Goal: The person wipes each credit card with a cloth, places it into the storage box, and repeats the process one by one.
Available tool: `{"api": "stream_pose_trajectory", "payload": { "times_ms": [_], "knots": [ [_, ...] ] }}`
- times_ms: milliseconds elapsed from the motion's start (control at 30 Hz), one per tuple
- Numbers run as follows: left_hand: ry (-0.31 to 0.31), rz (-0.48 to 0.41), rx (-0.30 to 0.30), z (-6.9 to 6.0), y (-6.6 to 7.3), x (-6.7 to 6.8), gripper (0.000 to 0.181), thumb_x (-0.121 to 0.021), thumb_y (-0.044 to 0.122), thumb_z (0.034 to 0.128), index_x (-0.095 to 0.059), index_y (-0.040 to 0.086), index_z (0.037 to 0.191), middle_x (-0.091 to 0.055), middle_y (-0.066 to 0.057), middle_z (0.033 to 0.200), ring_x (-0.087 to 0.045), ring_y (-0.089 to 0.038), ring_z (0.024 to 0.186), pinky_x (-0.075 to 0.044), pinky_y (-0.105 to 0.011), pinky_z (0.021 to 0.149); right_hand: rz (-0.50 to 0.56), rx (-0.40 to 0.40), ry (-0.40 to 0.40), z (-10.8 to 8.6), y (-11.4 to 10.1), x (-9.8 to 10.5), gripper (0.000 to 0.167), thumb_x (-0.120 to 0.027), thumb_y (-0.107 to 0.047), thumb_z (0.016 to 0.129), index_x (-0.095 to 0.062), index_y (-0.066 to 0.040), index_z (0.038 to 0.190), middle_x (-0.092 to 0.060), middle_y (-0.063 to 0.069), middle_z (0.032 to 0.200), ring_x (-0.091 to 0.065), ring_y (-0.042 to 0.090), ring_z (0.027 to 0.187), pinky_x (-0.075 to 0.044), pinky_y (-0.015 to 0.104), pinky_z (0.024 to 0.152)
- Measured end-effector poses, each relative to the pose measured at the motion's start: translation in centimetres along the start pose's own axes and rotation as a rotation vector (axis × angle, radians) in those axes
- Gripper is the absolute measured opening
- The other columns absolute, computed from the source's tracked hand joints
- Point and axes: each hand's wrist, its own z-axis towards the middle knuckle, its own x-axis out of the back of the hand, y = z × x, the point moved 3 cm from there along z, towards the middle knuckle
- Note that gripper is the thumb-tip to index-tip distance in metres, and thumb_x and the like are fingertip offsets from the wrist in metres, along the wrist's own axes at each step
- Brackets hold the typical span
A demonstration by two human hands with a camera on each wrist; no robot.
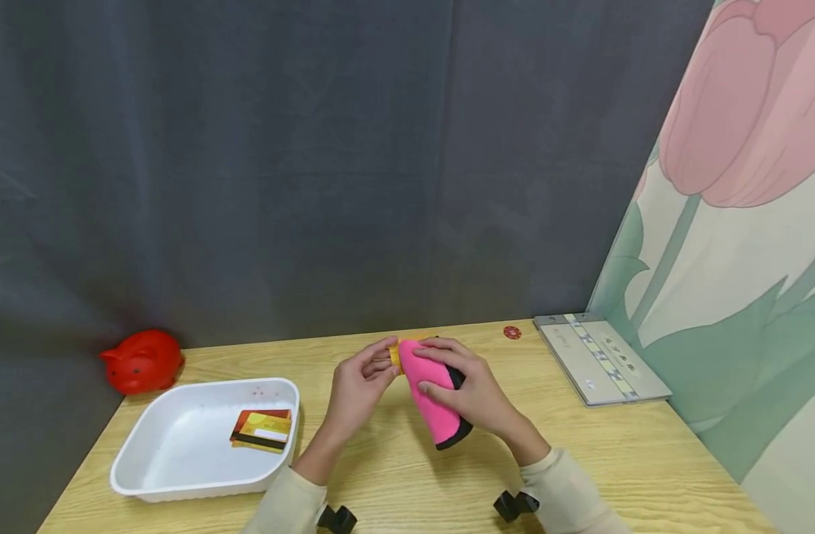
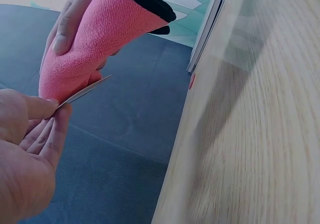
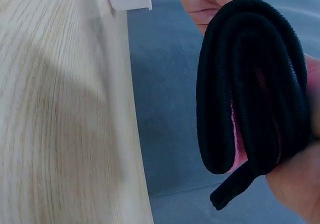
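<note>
A pink towel-like cloth (image 1: 429, 393) with black edging is folded into a thick roll and raised above the table. My right hand (image 1: 479, 387) grips it, thumb on the near side and fingers over the top. My left hand (image 1: 355, 389) pinches a thin yellow card (image 1: 395, 357) between thumb and fingers at the cloth's left end. In the left wrist view, the card (image 2: 87, 89) lies edge-on close against the cloth, partly hidden by fingers. The layered black edging (image 3: 250, 83) faces the right wrist camera.
A white plastic tray (image 1: 210, 488) stands at left with yellow and red cards (image 1: 260, 430) in it. Behind it sits a red piggy bank (image 1: 143, 362). A small red disc (image 1: 512, 332) lies near the back edge, beside a grey-white book or folder (image 1: 601, 360) at right. A dark curtain hangs behind.
</note>
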Motion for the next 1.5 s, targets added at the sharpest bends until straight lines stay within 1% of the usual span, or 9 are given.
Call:
{"api": "stream_pose_trajectory", "payload": {
  "times_ms": [267, 400, 567, 733, 900, 1000, 1200, 1300, 1500],
  "knots": [
    [0.002, 0.023, -0.021, -0.2, 0.2, -0.3, 0.044, -0.077, 0.001, 0.0901, -0.071, 0.010, 0.133, -0.076, -0.017, 0.113, -0.075, -0.026, 0.103, -0.061, -0.022, 0.086, -0.015, -0.002, 0.013, -0.1, 0.2, 0.0, 0.047, -0.083, -0.017, 0.089, -0.070, -0.021, 0.134, -0.062, 0.002, 0.143, -0.060, 0.025, 0.130, -0.056, 0.032, 0.099],
    [0.000, 0.027, -0.027, -0.3, 0.4, -0.4, 0.043, -0.078, 0.002, 0.0894, -0.072, 0.012, 0.130, -0.078, -0.014, 0.107, -0.076, -0.024, 0.099, -0.061, -0.021, 0.084, -0.055, -0.019, 0.058, 0.1, 0.6, 0.6, 0.048, -0.084, -0.015, 0.087, -0.071, -0.021, 0.133, -0.063, 0.004, 0.142, -0.061, 0.026, 0.129, -0.058, 0.035, 0.097],
    [-0.007, 0.024, -0.027, -0.5, 0.8, -0.3, 0.042, -0.078, 0.001, 0.0891, -0.073, 0.012, 0.129, -0.078, -0.014, 0.107, -0.076, -0.023, 0.099, -0.061, -0.021, 0.084, -0.109, -0.075, 0.119, 0.2, 1.7, 2.0, 0.047, -0.084, -0.017, 0.087, -0.071, -0.019, 0.132, -0.064, 0.003, 0.139, -0.060, 0.026, 0.130, -0.057, 0.037, 0.100],
    [0.032, 0.018, -0.019, -0.4, 1.3, 0.7, 0.039, -0.078, -0.002, 0.0880, -0.075, 0.010, 0.125, -0.076, -0.015, 0.111, -0.075, -0.020, 0.097, -0.061, -0.019, 0.082, -0.123, -0.117, 0.178, 0.1, 2.7, 3.7, 0.045, -0.084, -0.017, 0.087, -0.072, -0.017, 0.130, -0.065, 0.003, 0.138, -0.060, 0.025, 0.129, -0.054, 0.035, 0.100],
    [0.081, 0.021, 0.000, -0.1, 1.5, 1.9, 0.034, -0.076, -0.005, 0.0873, -0.077, 0.007, 0.119, -0.077, -0.015, 0.115, -0.072, -0.010, 0.092, -0.060, -0.016, 0.080, -0.124, -0.143, 0.210, 0.1, 3.0, 4.8, 0.045, -0.083, -0.018, 0.089, -0.071, -0.020, 0.132, -0.064, 0.002, 0.139, -0.058, 0.024, 0.130, -0.052, 0.036, 0.100],
    [0.104, 0.038, 0.009, 0.2, 1.5, 2.4, 0.033, -0.073, -0.004, 0.0889, -0.077, 0.006, 0.120, -0.076, -0.015, 0.116, -0.070, -0.006, 0.091, -0.059, -0.015, 0.080, -0.116, -0.147, 0.220, 0.1, 2.9, 5.2, 0.045, -0.083, -0.019, 0.089, -0.071, -0.022, 0.132, -0.063, 0.001, 0.140, -0.057, 0.023, 0.132, -0.051, 0.032, 0.100],
    [0.136, 0.088, -0.019, 0.2, 1.6, 2.8, 0.042, -0.062, -0.010, 0.0873, -0.074, 0.004, 0.125, -0.075, -0.019, 0.114, -0.073, -0.019, 0.098, -0.059, -0.016, 0.085, -0.108, -0.152, 0.224, 0.0, 2.8, 5.4, 0.045, -0.082, -0.020, 0.090, -0.071, -0.024, 0.133, -0.063, 0.000, 0.140, -0.057, 0.021, 0.131, -0.050, 0.021, 0.094],
    [0.143, 0.090, -0.022, 0.2, 1.7, 3.0, 0.041, -0.063, -0.010, 0.0879, -0.074, 0.004, 0.125, -0.076, -0.018, 0.114, -0.074, -0.021, 0.099, -0.059, -0.017, 0.085, -0.102, -0.154, 0.227, -0.1, 2.8, 5.5, 0.045, -0.082, -0.020, 0.089, -0.071, -0.024, 0.133, -0.063, 0.000, 0.141, -0.057, 0.020, 0.130, -0.050, 0.019, 0.092],
    [0.148, 0.067, 0.011, 0.3, 1.7, 3.3, 0.020, -0.072, 0.002, 0.0927, -0.080, 0.008, 0.110, -0.080, -0.015, 0.097, -0.075, -0.009, 0.078, -0.061, -0.020, 0.073, -0.100, -0.151, 0.230, 0.0, 2.7, 5.5, 0.045, -0.082, -0.019, 0.089, -0.070, -0.022, 0.133, -0.063, 0.001, 0.140, -0.057, 0.019, 0.129, -0.050, 0.017, 0.092]
  ]
}}
